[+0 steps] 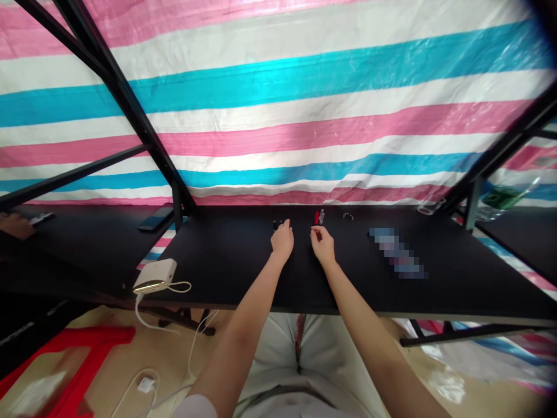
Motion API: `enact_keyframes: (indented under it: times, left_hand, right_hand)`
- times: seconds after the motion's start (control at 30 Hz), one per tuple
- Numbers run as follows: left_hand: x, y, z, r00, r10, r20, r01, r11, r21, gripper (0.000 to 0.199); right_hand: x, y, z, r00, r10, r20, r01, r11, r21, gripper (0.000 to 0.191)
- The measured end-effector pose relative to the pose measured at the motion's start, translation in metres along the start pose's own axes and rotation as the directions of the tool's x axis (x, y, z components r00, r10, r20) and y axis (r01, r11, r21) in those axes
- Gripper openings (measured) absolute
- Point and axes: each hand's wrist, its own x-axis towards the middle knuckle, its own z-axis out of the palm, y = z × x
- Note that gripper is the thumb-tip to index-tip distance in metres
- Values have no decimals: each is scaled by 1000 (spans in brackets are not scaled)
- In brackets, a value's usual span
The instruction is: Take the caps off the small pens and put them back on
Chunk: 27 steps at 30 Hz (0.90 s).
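Observation:
My left hand [283, 239] rests low over the black table, its fingers drawn together. Small dark pieces [275, 225] lie beside its fingertips, too small to name; what the fingers hold, if anything, is hidden. To its right, my right hand [323, 244] is closed in a pinch, and I cannot make out what is in it. Just beyond its fingers lie a small red stick-like piece [317, 217] and a clear, silvery piece [322, 216], side by side. A small dark ring-shaped item [348, 216] is farther right. The two hands are apart.
A blurred-out phone-shaped object [397, 252] lies right on the black table [235, 278]. A white box [155, 274] with cables sits at the left front edge. Black frame bars slope up both sides. Another person's hand [16, 225] is far left, near a dark phone [155, 218].

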Motion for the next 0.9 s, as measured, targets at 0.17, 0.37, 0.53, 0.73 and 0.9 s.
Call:
enact_keyframes:
  times: [0.17, 0.37, 0.53, 0.73, 0.9]
  left_hand:
    - [-2, -7, 4, 997, 55, 61, -36, 962, -270, 21]
    - [-16, -22, 8, 986, -14, 166, 106, 821, -561, 26]
    - [-19, -23, 4, 980, -24, 196, 135, 805, -577, 29]
    - [-20, -20, 3, 980, -24, 199, 141, 788, -599, 30]
    - [-20, -19, 3, 982, -37, 187, 147, 770, -621, 31]
  right_hand:
    - [1, -2, -1, 998, -53, 39, 54, 998, -19, 29]
    - [1, -5, -1, 974, -159, 163, 182, 973, -141, 32]
    - [-1, -8, -2, 967, -162, 199, 185, 977, -107, 32]
    - [-2, -13, -4, 973, -163, 164, 164, 986, 9, 29]
    - [-2, -13, -3, 979, -124, 165, 112, 991, 77, 31]
